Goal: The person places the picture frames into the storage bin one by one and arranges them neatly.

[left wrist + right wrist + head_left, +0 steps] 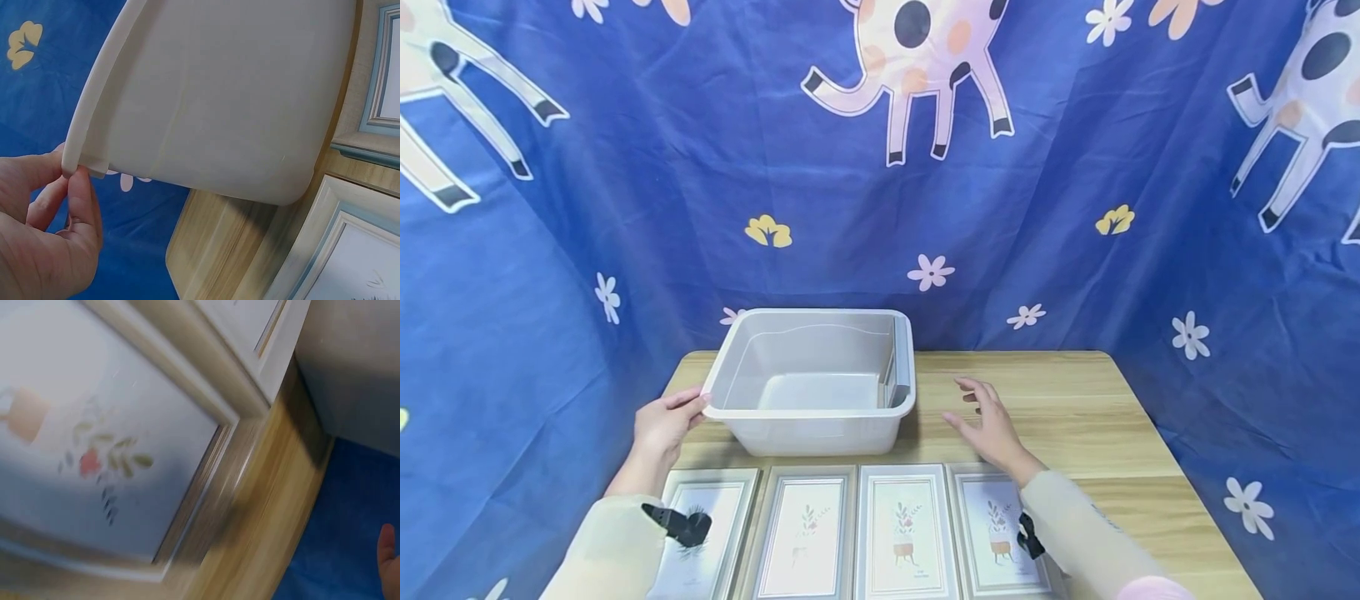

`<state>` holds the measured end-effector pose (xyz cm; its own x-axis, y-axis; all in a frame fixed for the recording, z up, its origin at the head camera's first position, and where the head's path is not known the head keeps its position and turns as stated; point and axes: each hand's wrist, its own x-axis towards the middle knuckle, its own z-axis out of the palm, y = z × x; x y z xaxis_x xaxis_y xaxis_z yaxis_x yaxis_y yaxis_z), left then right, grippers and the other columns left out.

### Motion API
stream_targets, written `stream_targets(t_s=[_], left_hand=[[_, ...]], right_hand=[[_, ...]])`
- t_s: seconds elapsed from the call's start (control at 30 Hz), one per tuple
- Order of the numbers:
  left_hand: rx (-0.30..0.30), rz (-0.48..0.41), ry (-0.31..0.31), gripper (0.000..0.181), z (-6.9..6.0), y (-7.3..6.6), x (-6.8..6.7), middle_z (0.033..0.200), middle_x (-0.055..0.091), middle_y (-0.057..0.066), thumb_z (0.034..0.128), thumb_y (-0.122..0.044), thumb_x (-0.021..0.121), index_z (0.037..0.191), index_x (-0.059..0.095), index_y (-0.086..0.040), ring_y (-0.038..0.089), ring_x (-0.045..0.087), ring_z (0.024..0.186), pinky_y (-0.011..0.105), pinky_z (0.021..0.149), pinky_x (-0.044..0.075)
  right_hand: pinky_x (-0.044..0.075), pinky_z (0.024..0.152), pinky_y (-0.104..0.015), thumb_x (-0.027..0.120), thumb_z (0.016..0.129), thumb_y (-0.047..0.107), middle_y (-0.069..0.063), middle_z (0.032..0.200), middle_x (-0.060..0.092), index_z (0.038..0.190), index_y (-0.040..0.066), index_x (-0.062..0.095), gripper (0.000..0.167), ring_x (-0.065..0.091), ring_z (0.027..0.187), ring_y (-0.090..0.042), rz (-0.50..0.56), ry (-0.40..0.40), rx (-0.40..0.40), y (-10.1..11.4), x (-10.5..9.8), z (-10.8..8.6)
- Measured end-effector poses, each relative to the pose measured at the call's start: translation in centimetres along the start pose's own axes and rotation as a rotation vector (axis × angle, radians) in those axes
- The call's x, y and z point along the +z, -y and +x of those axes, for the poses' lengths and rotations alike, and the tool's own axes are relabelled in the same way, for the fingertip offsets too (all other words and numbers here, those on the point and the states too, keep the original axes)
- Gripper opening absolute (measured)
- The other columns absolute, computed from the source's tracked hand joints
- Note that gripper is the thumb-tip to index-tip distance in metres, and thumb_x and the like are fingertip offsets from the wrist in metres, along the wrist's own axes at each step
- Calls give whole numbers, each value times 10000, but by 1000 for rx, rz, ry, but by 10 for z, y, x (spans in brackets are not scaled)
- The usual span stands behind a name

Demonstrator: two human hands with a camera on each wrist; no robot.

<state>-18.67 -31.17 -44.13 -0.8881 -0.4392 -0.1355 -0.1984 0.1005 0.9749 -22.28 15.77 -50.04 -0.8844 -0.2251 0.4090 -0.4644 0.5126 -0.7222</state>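
A light grey plastic tub (812, 435) stands at the back of the wooden table. Its front left rim corner is pinched between the thumb and fingers of my left hand (658, 432); the left wrist view shows the pinched rim (94, 94) close up. Inside, a grey-edged picture frame (901, 354) stands on its side along the right wall. To the right of the tub, apart from it, my right hand (996, 429) hovers with fingers spread and nothing in them. Only a fingertip and part of that hand (389, 562) appear in the right wrist view.
Several picture frames lie face up in a row along the near side: a leftmost one (700, 533), two in the middle (805, 533) (904, 533), and one (996, 533) partly under my right forearm. Blue patterned cloth (1030, 208) hangs behind the table (1120, 433) and at both sides.
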Motion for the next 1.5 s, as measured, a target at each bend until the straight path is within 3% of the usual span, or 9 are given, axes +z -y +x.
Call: stream_targets(t_s=[0.13, 0.4, 0.7, 1.1, 1.33, 1.5], left_hand=[[-1, 9, -4, 468, 0, 1, 1, 810, 621, -94, 876, -46, 681, 1272, 509, 134, -44, 587, 684, 134, 673, 546], [3, 51, -5, 442, 3, 2, 2, 960, 630, 27, 888, -43, 668, 1271, 523, 121, -40, 590, 699, 145, 688, 551], [10, -6, -1, 488, 1, 1, 1, 875, 636, -43, 870, -58, 696, 1277, 506, 134, -38, 596, 702, 143, 698, 549], [11, -47, -9, 484, 0, 0, 1, 764, 591, -154, 862, -13, 683, 1276, 490, 147, -34, 599, 692, 150, 705, 551], [18, -27, -2, 465, 1, 3, 1, 855, 613, -126, 876, -39, 681, 1281, 510, 114, -53, 596, 722, 152, 729, 547], [20, -53, -1, 478, 2, 4, 0, 833, 615, -147, 871, -38, 689, 1284, 504, 116, -50, 602, 726, 153, 735, 546]], right_hand=[[488, 852, -456, 737, 850, 300, -82, 1274, 486, 1352, 130, 473, 592, 527, 1045, -243, -17, 14, 19, -11, -11, -6], [480, 829, -567, 740, 851, 249, -151, 1257, 490, 1334, 48, 478, 585, 521, 1030, -325, -4, 12, 38, -34, -26, -23], [504, 787, -536, 730, 860, 249, -175, 1205, 505, 1341, 64, 469, 578, 524, 1013, -361, -51, 20, 74, -60, -35, -42], [512, 803, -514, 742, 842, 297, -203, 1174, 508, 1334, -9, 465, 642, 537, 993, -375, -86, 43, 191, -89, -45, -68], [511, 823, -419, 773, 806, 328, -180, 1164, 522, 1333, 9, 471, 686, 547, 952, -265, -120, 86, 311, -101, -48, -81], [504, 831, -391, 783, 794, 341, -161, 1152, 531, 1333, 20, 476, 699, 538, 924, -221, -111, 110, 389, -106, -49, -85]])
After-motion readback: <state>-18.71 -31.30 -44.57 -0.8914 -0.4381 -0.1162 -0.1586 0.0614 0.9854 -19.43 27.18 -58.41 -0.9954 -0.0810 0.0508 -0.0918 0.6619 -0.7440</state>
